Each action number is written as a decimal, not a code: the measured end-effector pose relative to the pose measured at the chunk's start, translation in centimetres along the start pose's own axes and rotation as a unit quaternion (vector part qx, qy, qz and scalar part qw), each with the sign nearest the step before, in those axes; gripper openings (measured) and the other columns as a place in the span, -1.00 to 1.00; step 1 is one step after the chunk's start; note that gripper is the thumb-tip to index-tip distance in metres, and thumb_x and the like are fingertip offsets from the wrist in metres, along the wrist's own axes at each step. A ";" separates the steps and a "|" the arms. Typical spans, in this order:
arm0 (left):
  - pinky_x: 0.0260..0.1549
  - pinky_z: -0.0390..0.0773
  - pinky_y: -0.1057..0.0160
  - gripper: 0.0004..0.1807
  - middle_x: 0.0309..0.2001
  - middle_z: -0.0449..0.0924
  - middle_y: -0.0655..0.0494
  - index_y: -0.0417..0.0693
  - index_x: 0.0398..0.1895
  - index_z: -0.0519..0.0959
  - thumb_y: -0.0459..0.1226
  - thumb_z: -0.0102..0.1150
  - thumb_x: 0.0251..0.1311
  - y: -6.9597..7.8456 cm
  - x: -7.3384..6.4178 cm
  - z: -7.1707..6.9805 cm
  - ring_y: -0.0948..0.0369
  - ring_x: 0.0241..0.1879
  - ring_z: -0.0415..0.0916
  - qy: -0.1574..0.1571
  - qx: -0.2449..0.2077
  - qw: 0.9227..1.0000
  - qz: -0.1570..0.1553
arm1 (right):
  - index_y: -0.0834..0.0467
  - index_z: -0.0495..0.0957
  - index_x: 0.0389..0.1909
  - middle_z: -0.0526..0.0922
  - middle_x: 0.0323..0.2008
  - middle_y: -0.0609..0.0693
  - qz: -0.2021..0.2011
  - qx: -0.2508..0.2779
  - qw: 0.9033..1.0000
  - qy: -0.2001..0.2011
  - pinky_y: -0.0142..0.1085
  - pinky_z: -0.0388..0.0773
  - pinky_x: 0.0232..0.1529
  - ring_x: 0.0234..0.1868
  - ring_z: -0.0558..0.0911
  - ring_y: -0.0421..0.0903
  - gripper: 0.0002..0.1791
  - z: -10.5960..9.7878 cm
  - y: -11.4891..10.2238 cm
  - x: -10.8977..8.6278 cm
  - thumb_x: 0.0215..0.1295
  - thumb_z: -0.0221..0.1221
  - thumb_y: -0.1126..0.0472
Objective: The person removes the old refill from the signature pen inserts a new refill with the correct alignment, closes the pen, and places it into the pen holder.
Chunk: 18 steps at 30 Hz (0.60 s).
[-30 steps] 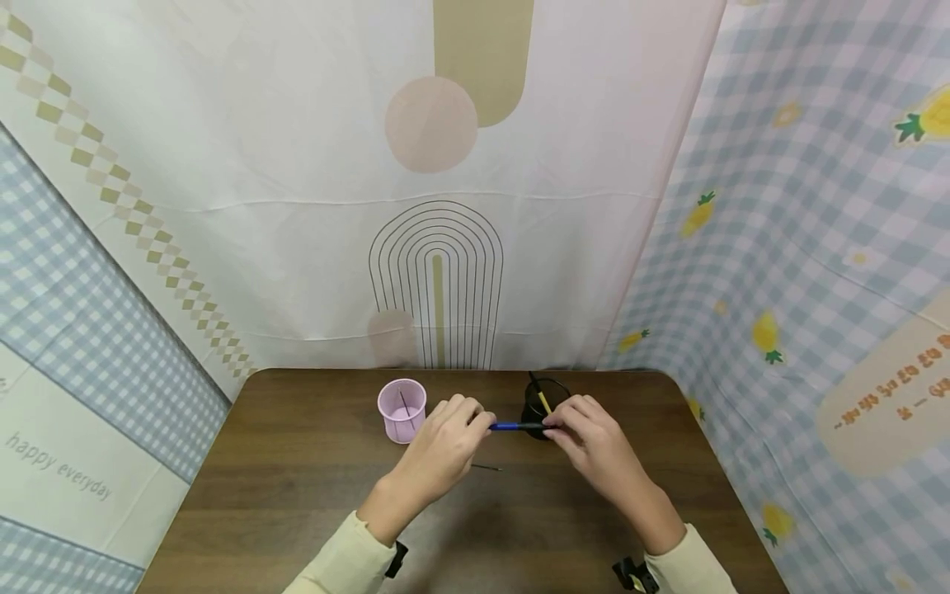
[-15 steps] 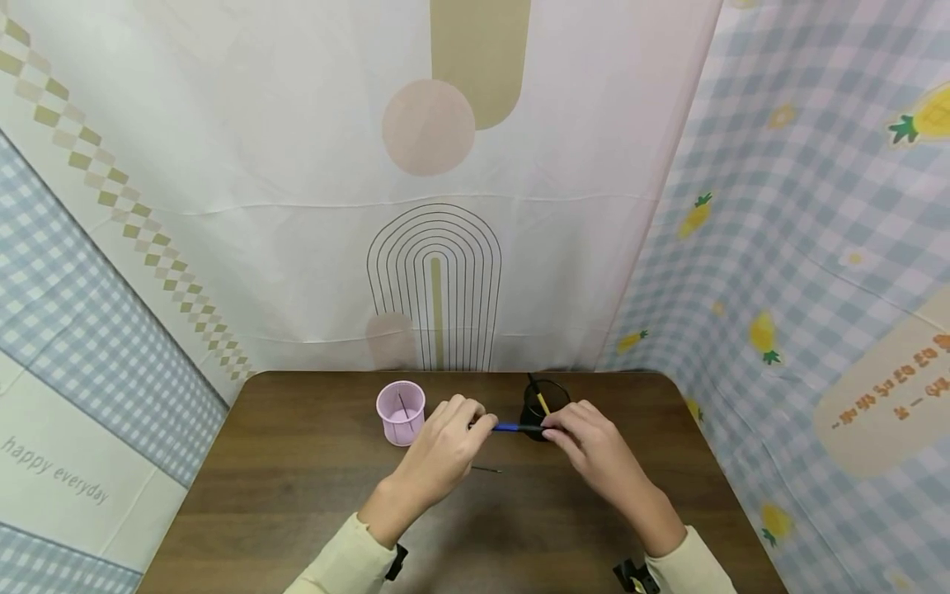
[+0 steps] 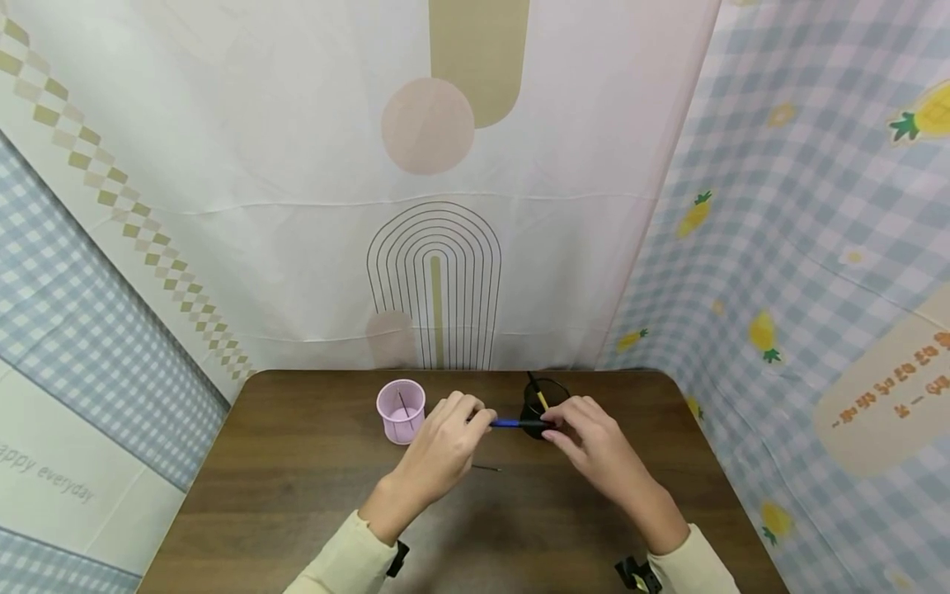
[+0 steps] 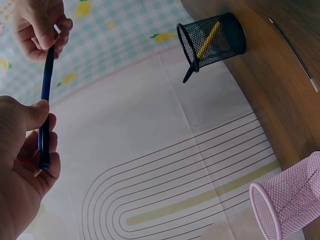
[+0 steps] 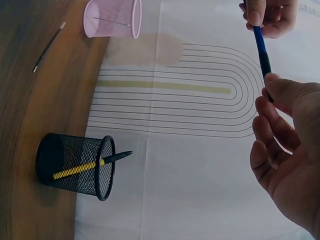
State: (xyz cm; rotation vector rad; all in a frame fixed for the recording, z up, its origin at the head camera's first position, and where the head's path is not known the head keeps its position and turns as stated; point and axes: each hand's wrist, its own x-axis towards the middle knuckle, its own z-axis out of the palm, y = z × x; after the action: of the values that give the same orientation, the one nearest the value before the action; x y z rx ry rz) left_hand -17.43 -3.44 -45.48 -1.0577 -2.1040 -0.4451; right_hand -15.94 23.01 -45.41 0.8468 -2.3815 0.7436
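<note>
A blue pen (image 3: 508, 423) with a black grip section is held level between both hands, above the table. My left hand (image 3: 441, 441) grips its blue barrel, with the thumb pressed along it and fingers curled beneath, as the left wrist view shows. The right hand (image 3: 594, 441) pinches the black end between thumb and forefinger; its other fingers are loosely bent in the right wrist view. Behind the right hand stands a black mesh pen cup (image 5: 70, 149) holding a yellow and black pen (image 5: 77, 170). A thin pen refill (image 5: 49, 46) lies on the table below the hands.
A pink mesh cup (image 3: 401, 431) stands left of the hands, with a thin refill (image 5: 112, 21) inside. The brown wooden table (image 3: 282, 462) ends at a printed cloth backdrop (image 3: 319, 272). Blue checked cloth (image 3: 742, 247) hangs on the right.
The right fingertips have shifted slightly about the pen's black end. Both hands otherwise stay in place, and the cups and refill have not moved.
</note>
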 end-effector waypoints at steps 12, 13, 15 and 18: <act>-0.35 0.48 0.28 -0.91 -0.25 0.59 0.10 -0.09 -0.18 0.66 -0.31 0.24 0.31 0.1 0.1 0.1 0.17 -0.26 0.50 0.002 -0.009 1.000 -0.003 | 0.04 0.65 -0.26 0.64 -0.26 -0.21 -0.007 -0.005 1.000 0.017 -0.50 0.40 -0.23 -0.21 0.49 -0.24 -0.74 0.0 0.1 0.1 0.10 0.48 0.36; -0.35 0.48 0.28 -0.91 -0.25 0.59 0.10 -0.08 -0.18 0.66 -0.32 0.22 0.32 0.1 0.1 0.1 0.17 -0.26 0.50 0.003 -0.009 1.000 -0.002 | 0.04 0.65 -0.26 0.64 -0.26 -0.21 -0.007 -0.006 1.000 0.016 -0.50 0.40 -0.23 -0.21 0.48 -0.25 -0.74 0.0 0.1 0.0 0.10 0.48 0.36; -0.34 0.49 0.28 -0.88 -0.25 0.59 0.10 -0.08 -0.17 0.66 -0.37 0.16 0.33 0.1 0.1 0.1 0.17 -0.25 0.50 0.003 -0.008 1.000 0.000 | 0.04 0.65 -0.26 0.65 -0.27 -0.21 -0.013 -0.004 1.000 0.018 -0.49 0.39 -0.23 -0.22 0.47 -0.23 -0.74 0.1 0.2 0.0 0.10 0.47 0.37; -0.34 0.49 0.28 -0.80 -0.26 0.59 0.09 -0.07 -0.17 0.67 -0.44 0.06 0.34 0.1 0.1 0.1 0.17 -0.25 0.50 0.003 -0.007 1.000 0.004 | 0.05 0.64 -0.26 0.64 -0.28 -0.20 -0.015 -0.005 1.000 0.016 -0.49 0.38 -0.22 -0.22 0.46 -0.24 -0.76 0.2 0.3 0.0 0.12 0.45 0.36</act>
State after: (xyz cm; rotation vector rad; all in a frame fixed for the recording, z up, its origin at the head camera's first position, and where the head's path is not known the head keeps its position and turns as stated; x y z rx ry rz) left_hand -17.45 -3.26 -45.43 -1.0720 -2.0929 -0.4598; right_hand -16.20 23.11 -45.65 0.8594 -2.3378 0.7259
